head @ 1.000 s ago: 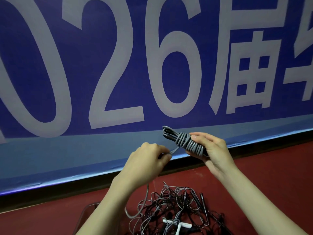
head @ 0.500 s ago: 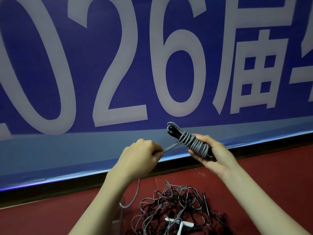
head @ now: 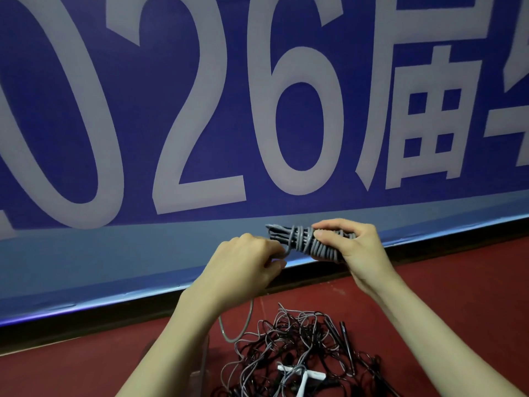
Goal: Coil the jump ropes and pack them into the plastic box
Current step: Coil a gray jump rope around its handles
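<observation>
Low on the left, the clear plastic box [head: 203, 356] shows only a corner and a wall past the forearm, and I cannot tell what is in it, if anything. The left hand [head: 246, 262] is curled into a loose fist at chest height, its fingers closed on the free tail of the grey jump rope [head: 310, 242]; that tail runs from the fist down behind the wrist and hangs in a slack loop above the red floor [head: 458, 296]. Just to its right, the rope's bundle is wound tight with crosswise turns and sits in the right hand [head: 350, 247], thumb pressed on top of the wraps and fingers curled underneath, with the dark handle ends poking out toward the left hand. The two hands are close, almost touching, in front of the blue banner [head: 171, 110]. By my reckoning this one rope is nearly coiled — only the hanging tail is left to wrap or tuck in — and it has yet to go into the box. Below, the tangled pile of ropes [head: 300, 353] lies on the floor, dark and grey cords knotted together with a white piece among them, so most of the job looks still ahead.
</observation>
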Motion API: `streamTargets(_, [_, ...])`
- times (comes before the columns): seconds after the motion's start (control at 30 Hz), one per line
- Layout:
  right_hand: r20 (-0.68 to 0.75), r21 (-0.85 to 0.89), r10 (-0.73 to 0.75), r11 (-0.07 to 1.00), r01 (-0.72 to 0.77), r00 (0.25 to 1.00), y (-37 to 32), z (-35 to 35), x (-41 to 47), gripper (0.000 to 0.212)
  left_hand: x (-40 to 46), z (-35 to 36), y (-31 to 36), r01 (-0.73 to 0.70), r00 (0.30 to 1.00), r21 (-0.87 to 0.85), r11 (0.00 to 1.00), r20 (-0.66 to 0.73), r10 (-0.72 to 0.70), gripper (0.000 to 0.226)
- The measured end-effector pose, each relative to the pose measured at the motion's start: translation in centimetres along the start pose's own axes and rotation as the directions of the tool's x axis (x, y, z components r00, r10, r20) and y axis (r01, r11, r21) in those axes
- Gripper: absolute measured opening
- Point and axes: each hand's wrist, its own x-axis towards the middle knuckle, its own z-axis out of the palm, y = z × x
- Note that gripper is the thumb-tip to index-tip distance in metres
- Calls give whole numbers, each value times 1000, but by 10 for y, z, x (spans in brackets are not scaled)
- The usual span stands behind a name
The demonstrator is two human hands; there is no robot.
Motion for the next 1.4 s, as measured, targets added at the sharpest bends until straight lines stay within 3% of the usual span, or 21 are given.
streamTargets(0.07, [66,-84,-58,994,63,996,-2,0,-1,10,0,-1,-3,-3,998,-29,1000,-56,1,20])
streamTargets(0.2, [260,-218,-23,973,82,965,-7,-12,3,10,-1,2,-9,-43,989,-104,994,-148,27,13])
streamTargets(0.27, [353,-261,22,962,76,935,-8,-16,4,9,-1,6,-11,-59,988,-123,991,-149,40,12])
streamTargets(0.33, [417,-229,68,973,32,907,-10,-20,3,10,0,10,-14,-63,994,-281,958,-101,36,13])
streamTargets(0.4, [469,-184,109,983,-24,877,-12,-24,3,20,2,11,-17,-26,1000,-535,845,-6,27,11])
streamTargets(0.5, [546,-101,150,988,-113,825,-13,-27,2,32,2,12,-16,121,988,-836,535,152,14,19])
streamTargets(0.57, [570,-35,142,988,-149,809,-11,-24,2,32,3,17,-14,198,977,-935,296,211,14,25])
streamTargets(0.63, [557,41,135,981,-190,820,-10,-19,1,29,6,23,-13,199,980,-962,187,199,-22,22])
streamTargets(0.73, [455,188,169,942,-279,875,-8,-10,0,17,12,31,-10,123,980,-971,207,85,-181,12])
streamTargets(0.8, [381,254,183,922,-293,906,-7,-5,0,14,14,35,-7,84,959,-969,232,15,-284,33])
streamTargets(0.87, [301,313,207,901,-301,931,-5,-1,0,18,12,37,-2,59,953,-946,318,-41,-300,40])
streamTargets(0.97, [226,334,221,897,-289,949,-5,-2,1,23,7,32,0,49,969,-930,365,-44,-242,17])
streamTargets(1.03, [229,265,187,932,-246,955,-10,-4,0,26,5,27,-4,60,983,-947,315,1,-185,5])
streamTargets(1.2, [188,73,74,993,-89,980,-18,-4,0,20,2,27,-2,136,962,-953,270,62,-266,21])
streamTargets(1.3, [125,-140,99,987,-81,987,-14,-3,4,34,4,28,7,186,941,-969,164,128,-313,14])
streamTargets(1.4, [114,-189,148,974,-124,982,-14,-4,2,36,7,29,12,216,915,-976,36,189,-357,7])
